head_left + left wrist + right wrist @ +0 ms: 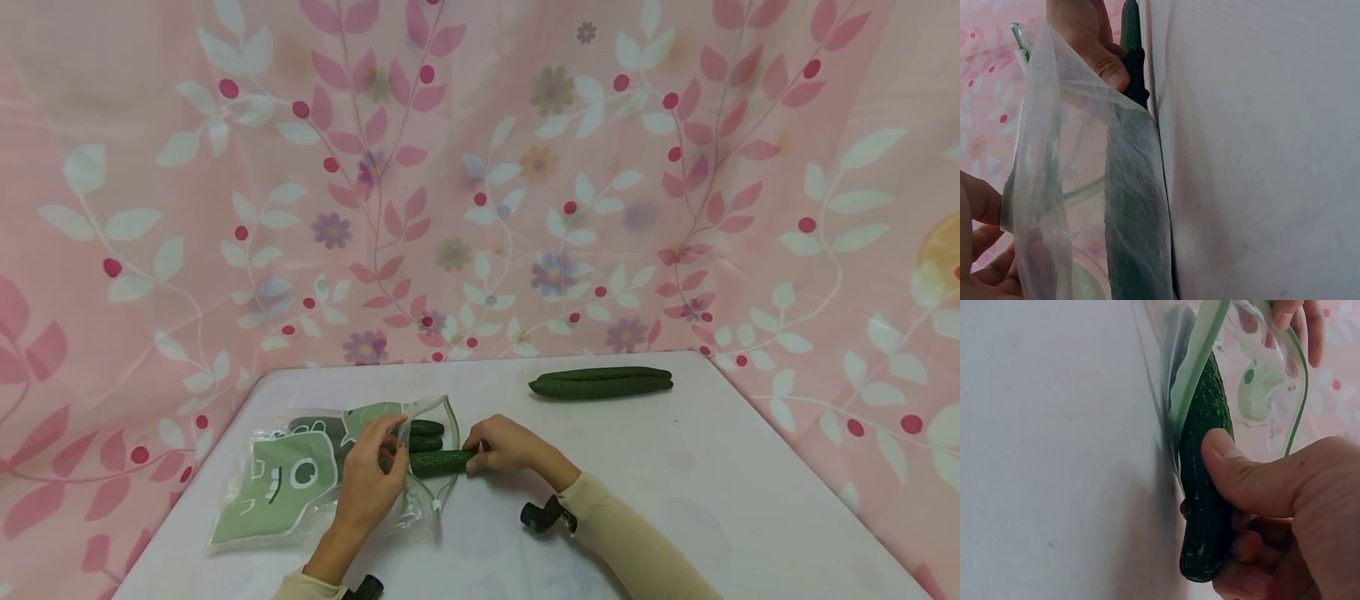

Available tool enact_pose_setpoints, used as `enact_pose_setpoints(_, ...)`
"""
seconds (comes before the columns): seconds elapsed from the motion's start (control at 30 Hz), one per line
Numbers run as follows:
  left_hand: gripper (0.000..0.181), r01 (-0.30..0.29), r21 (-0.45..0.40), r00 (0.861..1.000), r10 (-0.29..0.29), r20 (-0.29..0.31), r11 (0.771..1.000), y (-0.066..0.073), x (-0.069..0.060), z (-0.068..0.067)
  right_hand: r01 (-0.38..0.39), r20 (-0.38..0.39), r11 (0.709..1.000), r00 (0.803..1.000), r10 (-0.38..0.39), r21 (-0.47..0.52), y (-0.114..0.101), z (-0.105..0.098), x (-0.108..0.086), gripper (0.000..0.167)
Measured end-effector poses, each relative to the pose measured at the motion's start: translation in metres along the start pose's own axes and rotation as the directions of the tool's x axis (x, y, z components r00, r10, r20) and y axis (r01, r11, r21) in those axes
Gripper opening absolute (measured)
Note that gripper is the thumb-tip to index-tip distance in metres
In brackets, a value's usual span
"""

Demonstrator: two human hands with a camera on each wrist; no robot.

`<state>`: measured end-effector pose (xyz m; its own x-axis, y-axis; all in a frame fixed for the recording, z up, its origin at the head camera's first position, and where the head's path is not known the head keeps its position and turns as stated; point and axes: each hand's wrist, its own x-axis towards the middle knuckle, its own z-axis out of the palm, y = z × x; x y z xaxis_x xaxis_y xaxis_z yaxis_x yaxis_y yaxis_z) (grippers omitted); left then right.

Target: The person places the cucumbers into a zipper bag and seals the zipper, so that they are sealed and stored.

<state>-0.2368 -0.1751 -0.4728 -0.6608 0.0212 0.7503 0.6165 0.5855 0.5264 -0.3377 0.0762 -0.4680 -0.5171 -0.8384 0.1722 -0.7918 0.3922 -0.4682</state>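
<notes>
A clear zip bag (277, 492) with green cartoon prints lies on the left of the table, its mouth spread apart toward the right. My right hand (504, 443) grips the outer end of a dark green cucumber (438, 462), thumb on top and fingers beneath in the right wrist view. The cucumber's other end (1210, 394) is inside the bag mouth. My left hand (371, 467) pinches the bag's upper edge; the right wrist view shows its fingertips (1285, 319) at the rim. More cucumbers (426, 430) lie inside the bag, behind the held one.
Two cucumbers (600, 383) lie side by side near the back right of the white table (712, 500). A pink floral curtain (480, 167) hangs behind the table. Dark wrist cameras (542, 517) are strapped at the sleeves.
</notes>
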Motion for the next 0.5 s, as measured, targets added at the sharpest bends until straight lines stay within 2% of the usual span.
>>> enact_pose_setpoints(0.27, 0.047, -0.003, -0.003, 1.000, 0.003, -0.005, 1.000, 0.000, 0.001, 0.001, 0.066, -0.135, 0.998, 0.989, -0.066, -0.004, -0.008, 0.005, 0.005, 0.016)
enact_pose_setpoints(0.5, 0.047, 0.006, -0.007, 1.000, -0.006, -0.010, 1.000, 0.003, 0.001, 0.000, 0.029, -0.221, 1.000, 0.975, -0.028, 0.003, -0.018, 0.012, 0.011, 0.023)
